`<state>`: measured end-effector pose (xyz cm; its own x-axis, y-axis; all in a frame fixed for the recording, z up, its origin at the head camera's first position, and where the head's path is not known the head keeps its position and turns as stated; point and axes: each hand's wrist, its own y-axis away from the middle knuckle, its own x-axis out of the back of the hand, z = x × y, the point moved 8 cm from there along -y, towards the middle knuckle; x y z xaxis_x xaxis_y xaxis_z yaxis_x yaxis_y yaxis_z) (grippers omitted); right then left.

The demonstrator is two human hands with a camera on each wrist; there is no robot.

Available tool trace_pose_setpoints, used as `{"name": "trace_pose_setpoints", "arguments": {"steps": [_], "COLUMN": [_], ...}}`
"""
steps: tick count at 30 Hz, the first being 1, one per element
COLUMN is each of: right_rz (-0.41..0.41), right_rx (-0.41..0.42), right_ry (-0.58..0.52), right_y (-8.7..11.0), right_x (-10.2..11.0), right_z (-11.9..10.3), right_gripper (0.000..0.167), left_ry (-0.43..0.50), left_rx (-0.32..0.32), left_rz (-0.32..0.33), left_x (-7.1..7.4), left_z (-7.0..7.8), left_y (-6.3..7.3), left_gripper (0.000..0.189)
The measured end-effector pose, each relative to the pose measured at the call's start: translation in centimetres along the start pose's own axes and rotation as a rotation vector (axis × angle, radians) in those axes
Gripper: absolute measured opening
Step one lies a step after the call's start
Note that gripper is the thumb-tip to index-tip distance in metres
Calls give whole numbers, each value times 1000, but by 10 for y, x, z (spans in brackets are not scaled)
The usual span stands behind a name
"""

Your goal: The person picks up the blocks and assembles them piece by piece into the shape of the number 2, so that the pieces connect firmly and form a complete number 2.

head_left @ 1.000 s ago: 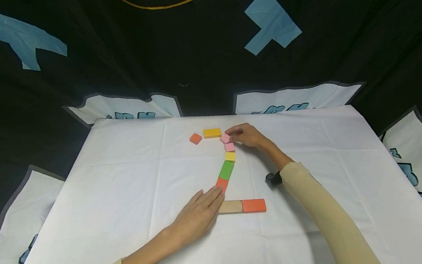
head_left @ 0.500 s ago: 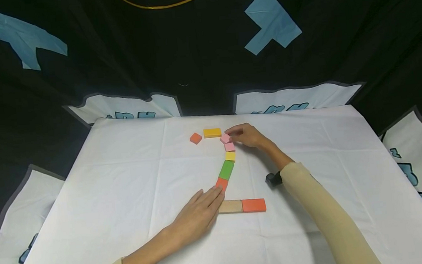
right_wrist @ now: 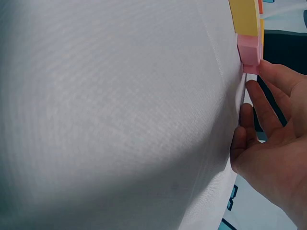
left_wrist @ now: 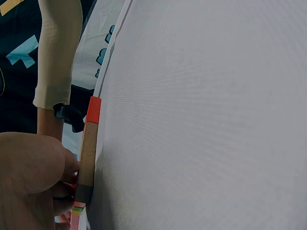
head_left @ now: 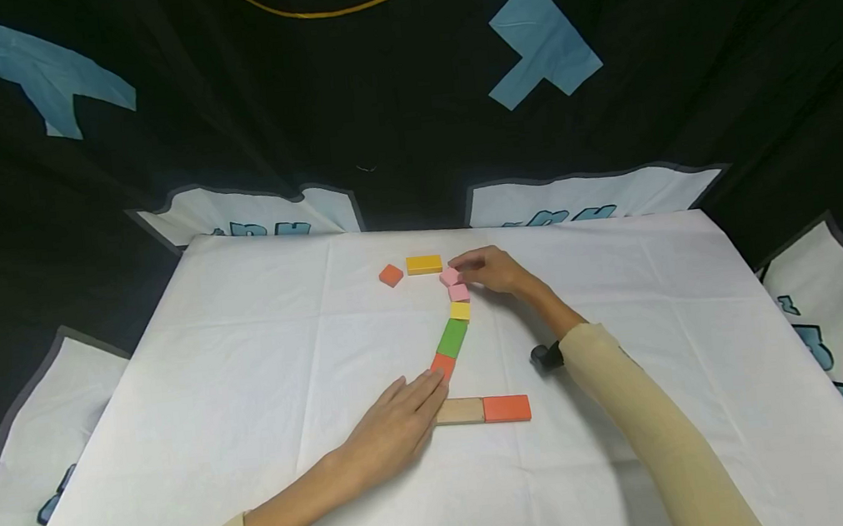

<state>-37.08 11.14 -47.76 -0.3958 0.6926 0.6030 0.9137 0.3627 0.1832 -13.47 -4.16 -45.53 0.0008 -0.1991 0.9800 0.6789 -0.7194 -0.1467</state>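
Observation:
My left hand (head_left: pixel 398 424) rests flat with straight fingers over the near end of a curved row of wooden blocks. Its fingertips touch an orange block (head_left: pixel 443 365) and cover part of a plain wood block (head_left: pixel 460 412). At the far end of the row, my right hand (head_left: pixel 496 271) holds a small pink block (head_left: pixel 449 277) between thumb and forefinger. In the right wrist view the thumb touches that end of the row, and the other fingers curl loosely. Between the hands lie a second pink block (head_left: pixel 458 293), a yellow block (head_left: pixel 459 311) and a green block (head_left: pixel 452 339).
A yellow-orange block (head_left: pixel 424 265) lies left of the right hand, with an orange block (head_left: pixel 391 276) turned cornerwise beyond it. Another orange block (head_left: pixel 507 409) adjoins the plain wood one. All lie on a white cloth-covered table (head_left: pixel 221 381); a black curtain (head_left: pixel 379 116) hangs behind.

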Motion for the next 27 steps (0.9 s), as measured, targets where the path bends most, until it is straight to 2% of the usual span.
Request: {"name": "trace_pose_setpoints", "arguments": {"steps": [4, 7, 16, 22, 27], "right_rz": [10, 19, -8, -41, -76], "right_rx": [6, 20, 99, 178, 184], "right_ry": [20, 74, 385, 507, 588], "right_y": [2, 5, 24, 40, 52], "right_x": [0, -1, -15, -27, -36], "right_z": [-1, -2, -12, -21, -26], "right_gripper": [36, 40, 54, 63, 66], "left_ry": [9, 17, 20, 16, 16], "left_rx": [3, 5, 5, 8, 9], "left_rz": [-3, -7, 4, -7, -5], "left_x": [-1, -1, 0, 0, 1], "left_z": [0, 0, 1, 0, -1], "left_y": [0, 0, 0, 1, 0], "left_gripper": [46, 45, 45, 45, 45]}}
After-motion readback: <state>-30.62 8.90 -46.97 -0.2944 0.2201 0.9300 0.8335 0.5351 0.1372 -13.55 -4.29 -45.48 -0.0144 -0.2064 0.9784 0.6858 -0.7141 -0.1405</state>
